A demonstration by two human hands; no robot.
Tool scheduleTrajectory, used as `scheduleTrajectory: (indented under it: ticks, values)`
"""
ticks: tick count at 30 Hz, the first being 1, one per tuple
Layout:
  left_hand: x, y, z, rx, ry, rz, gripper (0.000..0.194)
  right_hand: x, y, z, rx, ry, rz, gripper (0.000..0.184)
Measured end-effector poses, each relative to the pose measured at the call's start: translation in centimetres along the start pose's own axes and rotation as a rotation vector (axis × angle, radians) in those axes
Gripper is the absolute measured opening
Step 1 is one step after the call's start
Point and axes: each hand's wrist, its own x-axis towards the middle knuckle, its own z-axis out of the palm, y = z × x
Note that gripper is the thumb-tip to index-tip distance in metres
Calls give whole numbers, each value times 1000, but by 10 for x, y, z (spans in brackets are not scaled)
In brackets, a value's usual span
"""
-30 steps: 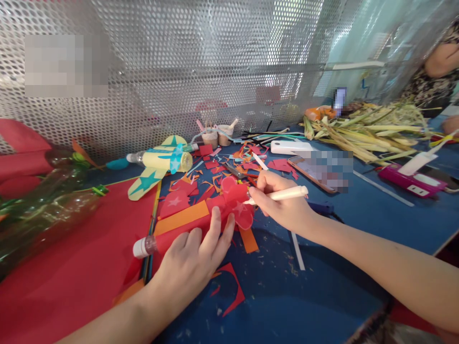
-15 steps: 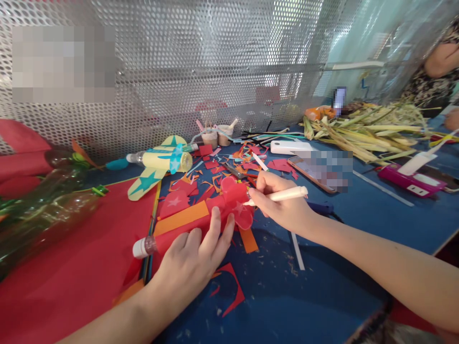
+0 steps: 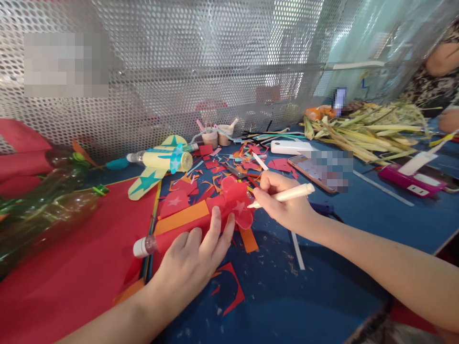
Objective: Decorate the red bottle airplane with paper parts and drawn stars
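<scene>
A red paper-covered bottle plane (image 3: 182, 229) lies on the blue table, its white cap pointing left. It has an orange strip along its body and a red tail piece (image 3: 234, 193) with a pale star. My left hand (image 3: 201, 248) lies over the body and holds it, two fingers stretched toward the tail. My right hand (image 3: 281, 198) grips a white marker (image 3: 292, 193) in a writing hold. The marker's tip is just right of the star, near the tail's edge; I cannot tell whether it touches.
Red and orange paper scraps (image 3: 215, 167) and scissors (image 3: 234, 170) lie behind the plane. A yellow bottle plane (image 3: 161, 161) stands at back left, near clear plastic bottles (image 3: 46, 215). A phone (image 3: 313, 174), a purple glue gun (image 3: 412, 179) and dry husks (image 3: 369, 129) are rightward. Perforated metal rises behind.
My right hand has shifted slightly right with the marker, and its tip has moved off the star toward the tail's edge. The left hand and the plane have stayed put.
</scene>
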Motion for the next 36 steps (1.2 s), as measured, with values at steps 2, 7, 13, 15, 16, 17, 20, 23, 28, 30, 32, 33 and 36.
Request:
scheduleTrajectory:
  ticks: [2,7,13,15,16,17,20,23,28,30,32,33,36]
  values:
    - [0,0,0,-6,-1,-8,54,0,0,1,-32,-7,-6,29]
    - [2,0,0,18,4,0,54,0,-2,0,-44,-41,46,28]
    - [3,-1,0,19,1,4,57,0,-1,0,-56,-59,39,28]
    - [3,-1,-1,15,3,6,58,-1,0,0,-72,-57,34,28]
    - [3,-1,-1,16,2,9,59,-1,0,0,-78,-55,34,28]
    - [3,-1,-2,18,0,11,59,-1,0,0,-81,-56,36,28]
    - [3,0,-1,28,-6,10,59,-2,1,0,-78,-62,29,27]
    - [2,-1,0,27,-7,7,60,-1,1,1,-66,-64,33,27]
    - [1,0,0,5,8,2,63,-2,1,0,-65,-62,17,28]
    - [1,0,0,4,14,3,64,-2,1,0,-67,-59,14,28]
    - [1,0,-1,5,18,6,64,-2,1,0,-67,-58,15,28]
    - [1,0,-1,7,18,5,64,-2,1,0,-68,-58,9,28]
    - [1,-1,-1,11,15,-2,62,-2,2,-1,-73,-57,-5,29]
